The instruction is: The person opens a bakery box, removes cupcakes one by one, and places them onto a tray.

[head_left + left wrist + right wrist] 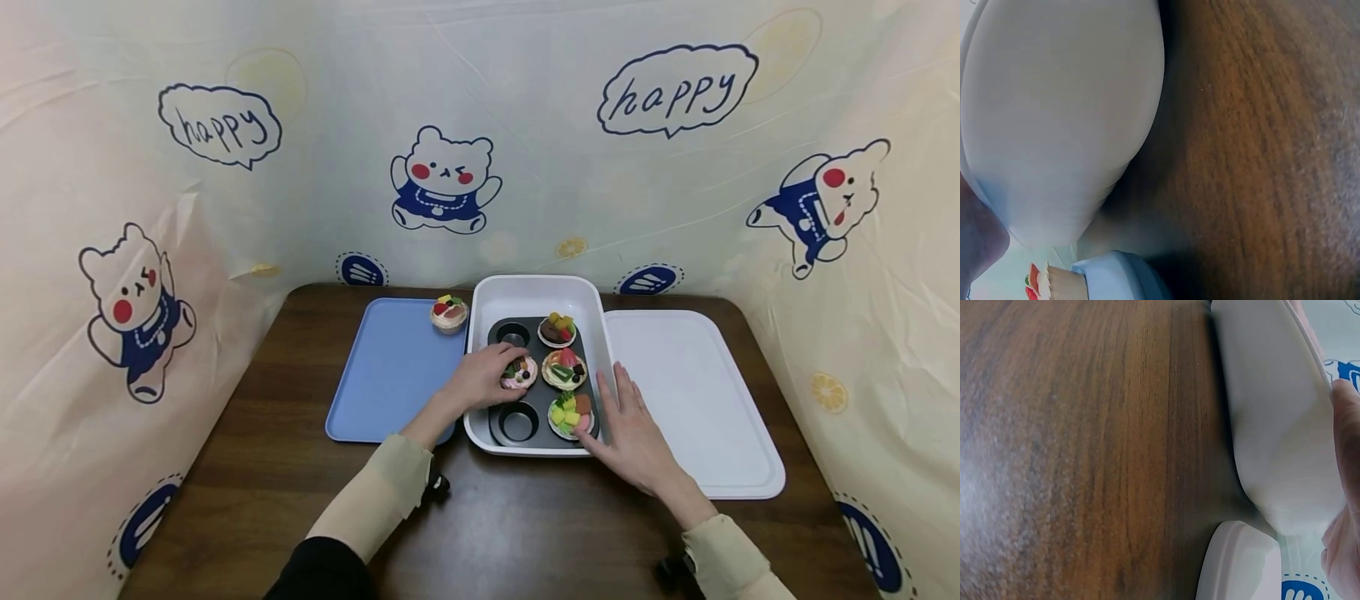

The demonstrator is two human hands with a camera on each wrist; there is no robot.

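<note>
My left hand [483, 377] grips a small pink-topped tart [521, 374] with fingers and thumb, at the middle left cup of a dark muffin tin [538, 410]. That tin lies in a deep white bin [536, 286]. Its right column carries three more tarts: a brown one [557, 330] at the back, a strawberry-topped one [564, 369] in the middle and a yellow-and-green one [572, 416] in front. With fingers spread, my right hand [637, 440] lies over the bin's right rim, thumb beside the front tart. The left column's back and front cups are bare.
To the left lies a blue tray [397, 367], with a fruit tart [448, 314] at its back right corner. A white tray or lid [697, 400] lies on the right. All stand on a brown wooden table [495, 525], with a printed curtain [547, 167] behind.
</note>
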